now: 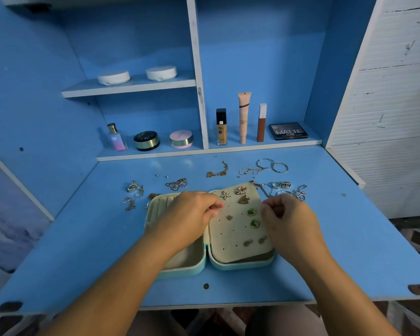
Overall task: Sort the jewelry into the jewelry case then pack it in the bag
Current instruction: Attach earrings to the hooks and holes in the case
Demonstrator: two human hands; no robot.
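Blue surface (325, 251) of a shelved desk, seen from above, with the open jewelry case (240, 266) lying flat at its centre, mint outside and cream within. Its right half carries a perforated earring panel (230, 236), on which sit a starfish stud (225, 195), butterfly pieces (241, 190), two green earrings (251, 211) and a few smaller dull studs lower down.

Left hand (187, 214): over the left half of the case, thumb and forefinger tips drawn together at the panel's left edge. Whether this grip holds the edge or a small piece cannot be told.

Right hand (289, 217): at the panel's right edge, fingers curled inward. What, if anything, its grip encloses is hidden.

Loose jewelry lies on the surface behind the case: silver pieces (134, 187) to the left, a gold chain (218, 172) at centre, hoops (264, 163) and rings (280, 184) to the right.

Lower shelf: perfume bottle (115, 138), two round compacts, foundation bottle (221, 127), tall tube (243, 117), palette (288, 130). Upper shelf: two white round containers (113, 77).
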